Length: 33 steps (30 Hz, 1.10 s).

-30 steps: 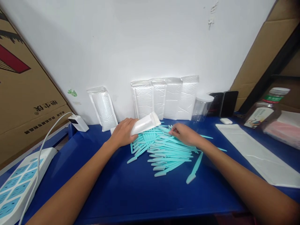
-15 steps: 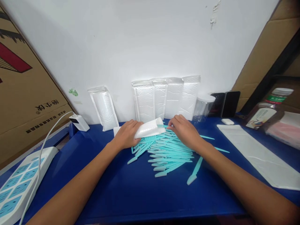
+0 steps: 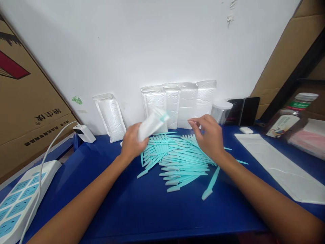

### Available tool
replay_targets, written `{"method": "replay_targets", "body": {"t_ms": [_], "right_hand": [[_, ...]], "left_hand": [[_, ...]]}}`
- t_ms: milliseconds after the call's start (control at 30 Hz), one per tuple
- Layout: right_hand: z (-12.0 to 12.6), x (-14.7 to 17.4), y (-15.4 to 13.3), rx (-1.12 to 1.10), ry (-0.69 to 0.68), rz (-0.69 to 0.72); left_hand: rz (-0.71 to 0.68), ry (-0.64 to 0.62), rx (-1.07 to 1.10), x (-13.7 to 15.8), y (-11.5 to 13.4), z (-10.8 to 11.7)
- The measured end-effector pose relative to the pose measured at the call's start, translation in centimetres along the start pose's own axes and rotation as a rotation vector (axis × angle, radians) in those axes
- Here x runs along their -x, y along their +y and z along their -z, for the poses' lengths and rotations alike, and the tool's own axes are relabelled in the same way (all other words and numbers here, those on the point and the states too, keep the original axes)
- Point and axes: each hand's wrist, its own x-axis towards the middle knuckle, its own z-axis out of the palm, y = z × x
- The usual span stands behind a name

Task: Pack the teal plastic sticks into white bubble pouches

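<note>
My left hand (image 3: 133, 142) is wrapped around a white padded bubble mailer (image 3: 149, 127), raised and tilted above the blue table. Something teal shows at the mailer's upper mouth, blurred by motion. To its right, my right hand (image 3: 209, 135) is held apart from the mailer, thumb and index fingertips pinched together with nothing visible between them. Beneath both hands spreads a pile of teal eyebrow razors (image 3: 185, 162) with pale, translucent caps. One razor (image 3: 210, 184) lies apart at the pile's front right.
Several padded mailers (image 3: 186, 103) lean on the wall, with another mailer (image 3: 110, 117) farther left. A clear jar (image 3: 220, 112), phones (image 3: 249, 112), an earbud case (image 3: 245, 130) and a bottle (image 3: 286, 117) stand right. A flat mailer (image 3: 279, 166) lies right; a power strip (image 3: 24, 196) lies left.
My left hand has lifted the mailer and tipped its mouth upward. My right hand has drawn back from the mouth, toward the right and up.
</note>
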Motion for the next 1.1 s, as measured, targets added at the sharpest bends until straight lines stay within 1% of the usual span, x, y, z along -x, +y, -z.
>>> {"method": "replay_targets", "body": {"t_ms": [33, 67, 100, 167, 200, 267, 333, 400, 467, 533, 567, 633, 733, 800, 867, 967, 1033, 1100], "right_hand": [[0.0, -0.1, 0.6, 0.045, -0.015, -0.047], [-0.1, -0.2, 1.3, 0.098, -0.066, -0.084], [-0.2, -0.2, 1.9, 0.155, -0.146, -0.113], [-0.6, 0.1, 3.0, 0.253, -0.36, -0.172], [-0.7, 0.3, 3.4, 0.289, -0.466, -0.21], [-0.8, 0.6, 3.9, 0.336, -0.639, -0.303], [-0.6, 0.7, 4.1, 0.369, -0.751, -0.38], [-0.3, 0.6, 4.1, 0.408, -0.825, -0.416], [0.0, 0.4, 4.1, 0.428, -0.894, -0.42], [0.0, 0.3, 4.3, 0.407, -0.946, -0.414], [-0.1, 0.3, 4.4, 0.382, -0.948, -0.408], [-0.2, 0.4, 4.6, 0.326, -0.901, -0.388], [-0.4, 0.5, 4.9, 0.265, -0.814, -0.355], [-0.4, 0.5, 4.9, 0.256, -0.791, -0.331], [-0.3, 0.2, 4.8, 0.264, -0.756, -0.3], [-0.1, -0.2, 4.5, 0.262, -0.65, -0.291], [0.0, -0.4, 4.2, 0.186, -0.574, -0.321], [0.0, -0.5, 3.5, 0.047, -0.542, -0.31]], "left_hand": [[0.115, 0.091, 0.019, -0.2, -0.4, 0.1], [0.224, 0.181, 0.035, -0.5, -0.9, 0.2], [0.32, 0.265, 0.049, -0.7, -1.3, 0.2], [0.461, 0.401, 0.079, -1.1, -2.2, 0.4], [0.508, 0.439, 0.096, -1.2, -2.6, 0.4], [0.56, 0.455, 0.134, -1.4, -3.1, 0.5], [0.561, 0.424, 0.157, -1.4, -3.3, 0.6], [0.512, 0.366, 0.138, -1.4, -2.9, 0.8], [0.414, 0.29, 0.076, -1.2, -2.3, 0.9], [0.27, 0.206, -0.002, -1.0, -1.7, 1.1], [0.187, 0.157, -0.039, -0.8, -1.4, 1.1], [0.028, 0.046, -0.104, -0.6, -1.1, 1.2], [-0.135, -0.1, -0.174, -0.3, -0.9, 1.0], [-0.185, -0.171, -0.204, -0.3, -0.9, 0.9], [-0.198, -0.234, -0.222, -0.3, -1.0, 0.9], [-0.215, -0.324, -0.225, -0.4, -1.0, 0.8], [-0.24, -0.36, -0.22, -0.3, -1.0, 0.7], [-0.265, -0.37, -0.211, -0.3, -1.0, 0.6]]}}
